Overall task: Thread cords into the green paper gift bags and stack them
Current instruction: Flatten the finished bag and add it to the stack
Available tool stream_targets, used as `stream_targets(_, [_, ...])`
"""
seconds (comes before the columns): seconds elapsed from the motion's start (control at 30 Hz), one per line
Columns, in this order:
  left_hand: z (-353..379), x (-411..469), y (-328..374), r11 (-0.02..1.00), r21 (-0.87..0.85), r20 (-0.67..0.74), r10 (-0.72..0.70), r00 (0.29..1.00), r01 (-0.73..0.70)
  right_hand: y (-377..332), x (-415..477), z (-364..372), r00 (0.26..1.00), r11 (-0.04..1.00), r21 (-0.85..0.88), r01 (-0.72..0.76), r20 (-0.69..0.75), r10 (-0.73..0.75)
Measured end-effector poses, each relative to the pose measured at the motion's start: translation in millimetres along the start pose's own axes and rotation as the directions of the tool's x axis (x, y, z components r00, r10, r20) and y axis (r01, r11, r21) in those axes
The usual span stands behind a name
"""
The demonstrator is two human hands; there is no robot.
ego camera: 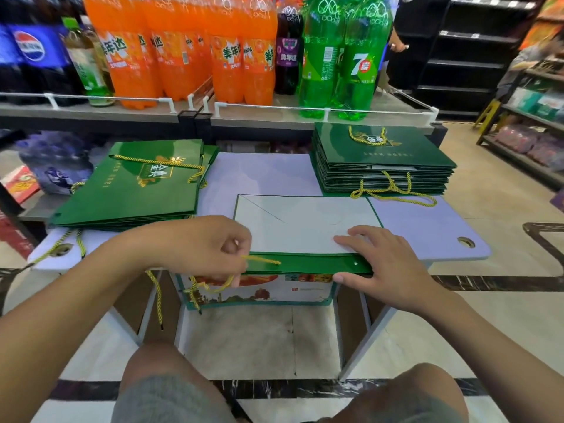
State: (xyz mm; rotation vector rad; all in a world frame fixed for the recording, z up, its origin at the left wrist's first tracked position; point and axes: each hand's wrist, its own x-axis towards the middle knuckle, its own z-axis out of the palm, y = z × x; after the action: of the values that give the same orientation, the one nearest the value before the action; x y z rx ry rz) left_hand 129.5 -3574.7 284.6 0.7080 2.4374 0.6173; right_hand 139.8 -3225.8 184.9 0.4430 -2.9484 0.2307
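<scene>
As the left hand (210, 248) pinches a yellow cord (263, 259) at the green top band of a gift bag (305, 224) lying flat at the near edge of the counter (427, 221), the right hand (387, 264) presses the bag down with straight, unclenched fingers beside a punched hole (356, 264). Whether the cord's end has cleared the left-side hole cannot be told; the hand hides it. A hard tug could tear the paper round that hole, and if the right hand eases off, the bag may slide over the edge. Loose cords (157, 288) dangling below the left hand could snag the one being threaded. One stack of corded bags (131, 190) lies at far left, another stack (381, 157) at far right.
</scene>
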Motion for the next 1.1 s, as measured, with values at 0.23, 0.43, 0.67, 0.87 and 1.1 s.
stream_targets(0.23, [-5, 51, 48, 0.726, -0.668, -0.044, 0.179, 0.983, -0.162, 1, -1, 1, 1.0, 1.0, -0.002, 0.006, -0.002, -0.006])
stream_targets(0.43, [21, 114, 54, 0.966, -0.029, -0.275, 0.24, 0.931, -0.258, 8, -1, -5, 0.999, 0.992, 0.121, 0.019, 0.03, -0.023])
stream_targets(0.67, [58, 129, 33, 0.854, 0.465, -0.295, 0.398, 0.868, -0.233, 28, -2, -26, 0.999, 0.87, 0.493, -0.003, 0.044, -0.022])
stream_targets(0.87, [66, 123, 26, 0.907, 0.379, -0.338, 0.323, 0.884, -0.186, 8, 23, -33, 0.996, 0.893, 0.448, 0.032, -0.085, 0.007])
stream_targets(1.1, [69, 119, 30, 0.947, 0.281, -0.366, 0.254, 0.896, -0.153, -11, 45, -24, 0.991, 0.943, 0.323, 0.084, 0.07, -0.112])
